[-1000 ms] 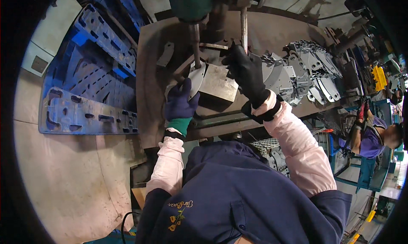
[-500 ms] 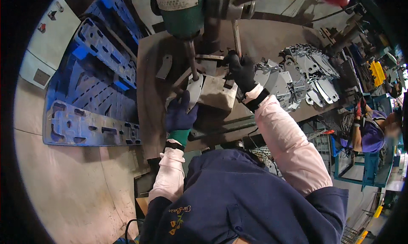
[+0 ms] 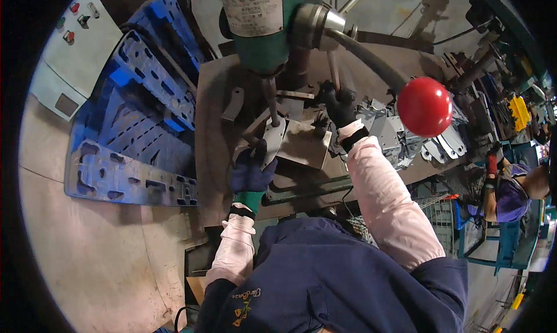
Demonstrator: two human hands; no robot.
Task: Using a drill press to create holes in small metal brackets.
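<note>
My left hand (image 3: 253, 169), in a dark blue glove, is closed on the near end of a small curved metal plate (image 3: 271, 141). The plate lies against a steel block (image 3: 303, 145) on the worktable. Directly over the plate's far end is the spindle (image 3: 271, 101) of a green drill press (image 3: 255, 28); its tip appears to meet the plate. My right hand (image 3: 339, 105), in a black glove, is wrapped round a rod-like feed handle (image 3: 333, 69) of the press. Another handle arm with a red ball knob (image 3: 424, 107) reaches out over the table's right side.
Several loose metal plates (image 3: 386, 132) are heaped right of my right hand. One single plate (image 3: 233, 103) lies at the left of the brown worktable (image 3: 212, 153). Blue plastic pallets (image 3: 133, 173) stand left, beside a control cabinet (image 3: 72, 42). A co-worker (image 3: 510, 199) is at the far right.
The red ball knob has swung down and left into fuller view as the feed handles turned. My right hand stays on its handle and my left on the plate. The whole view has shifted slightly.
</note>
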